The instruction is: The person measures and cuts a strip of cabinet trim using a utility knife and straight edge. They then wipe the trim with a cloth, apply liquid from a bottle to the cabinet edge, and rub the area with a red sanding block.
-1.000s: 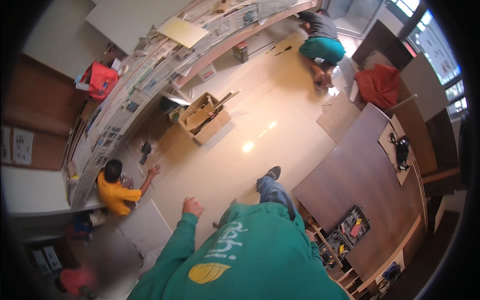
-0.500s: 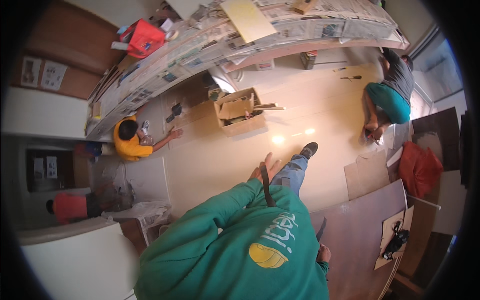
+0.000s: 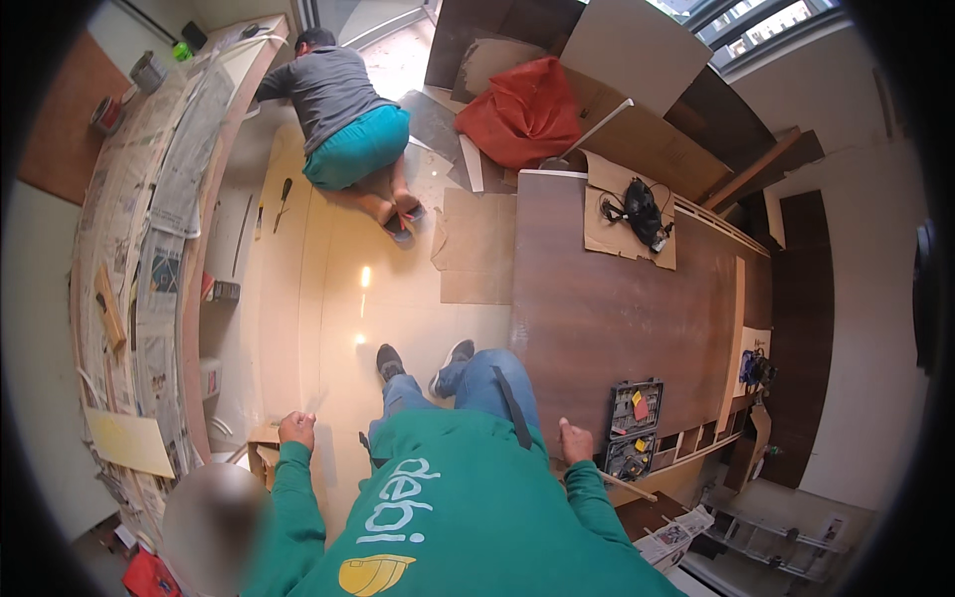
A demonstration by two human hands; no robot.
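My left hand hangs at my left side with its fingers curled in and nothing visible in them. It is nearest to a cardboard box, partly hidden by my arm. My right hand is closed, thumb uppermost, beside the near left edge of a large brown panel. I see nothing sticking out of that hand. On the panel close by lies an open tool case with small yellow and red pieces inside. My feet stand on the pale tiled floor.
Ahead, a person in teal shorts kneels beside a newspaper-covered counter. A screwdriver and cardboard sheet lie on the floor. A red bag sits against leaning boards. A black corded tool rests on the panel; a ladder is lower right.
My view has turned to the right: the counter is now on my left and the brown panel on my right. My left hand's spread fingers have curled in. Both shoes now show.
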